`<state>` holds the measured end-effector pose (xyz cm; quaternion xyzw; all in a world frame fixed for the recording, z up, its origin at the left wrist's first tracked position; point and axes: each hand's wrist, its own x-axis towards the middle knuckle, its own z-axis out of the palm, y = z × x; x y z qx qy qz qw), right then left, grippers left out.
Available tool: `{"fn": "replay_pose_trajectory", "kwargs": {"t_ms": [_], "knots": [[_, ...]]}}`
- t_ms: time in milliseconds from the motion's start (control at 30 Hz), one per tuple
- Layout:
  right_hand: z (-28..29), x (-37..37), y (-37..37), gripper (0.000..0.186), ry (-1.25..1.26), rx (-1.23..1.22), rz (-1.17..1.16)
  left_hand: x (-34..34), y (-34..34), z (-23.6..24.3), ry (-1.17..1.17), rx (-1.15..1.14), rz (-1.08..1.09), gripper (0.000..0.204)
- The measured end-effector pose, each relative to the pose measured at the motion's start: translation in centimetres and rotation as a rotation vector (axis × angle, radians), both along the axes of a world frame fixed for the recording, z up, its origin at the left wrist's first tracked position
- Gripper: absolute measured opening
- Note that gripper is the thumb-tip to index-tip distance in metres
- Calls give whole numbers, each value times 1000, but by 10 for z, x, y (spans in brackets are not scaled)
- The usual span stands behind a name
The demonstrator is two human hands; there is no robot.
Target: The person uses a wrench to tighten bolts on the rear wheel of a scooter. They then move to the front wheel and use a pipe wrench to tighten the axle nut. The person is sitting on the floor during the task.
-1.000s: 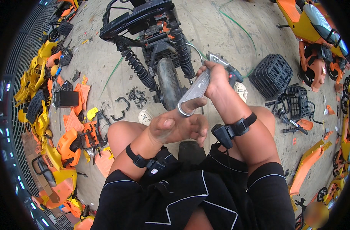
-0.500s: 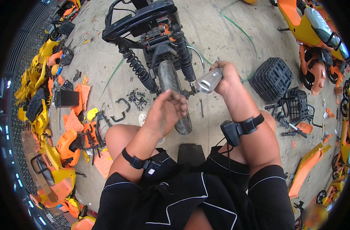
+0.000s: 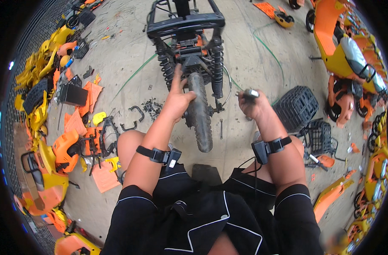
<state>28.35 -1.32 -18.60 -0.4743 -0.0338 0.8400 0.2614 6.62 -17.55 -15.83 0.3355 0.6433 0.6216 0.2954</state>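
In front of me stands a stripped scooter frame, its worn rear tyre pointing toward me. Black coil shock absorbers flank the wheel. My left hand has its fingers spread at the tyre's left side, near the left shock, with the thumb by the tread. My right hand is raised to the right of the wheel, closed round a short dark tool with a shiny pale patch. Its exact kind I cannot make out. A thin metal rod lies on the floor between wheel and right hand.
Black plastic crates stand to the right, with a black wire basket nearby. Loose bolts and orange and yellow body panels litter the left floor. A green hose crosses behind. Yellow-orange scooters line the right.
My left hand has reached forward and its fingers have spread beside the tyre. My right hand has turned the tool and lowered it slightly. The view has shifted, and the wheel looks straighter.
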Motion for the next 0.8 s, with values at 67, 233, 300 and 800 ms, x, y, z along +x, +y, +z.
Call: {"fn": "replay_pose_trajectory", "kwargs": {"t_ms": [67,233,300,800], "knots": [[-10,5,0,14,-54,0,-16,-12,4,-7,69,-21,-78,34],[-10,-1,-14,9,-61,52,-31,-21,-19,40,142,-291,-116,25],[-6,-6,-22,9,-30,95,-30,-13,-31,56,305,-260,-153,42],[190,-45,-135,22,-308,624,652,-9,-55,64,1086,413,-196,84]]}}
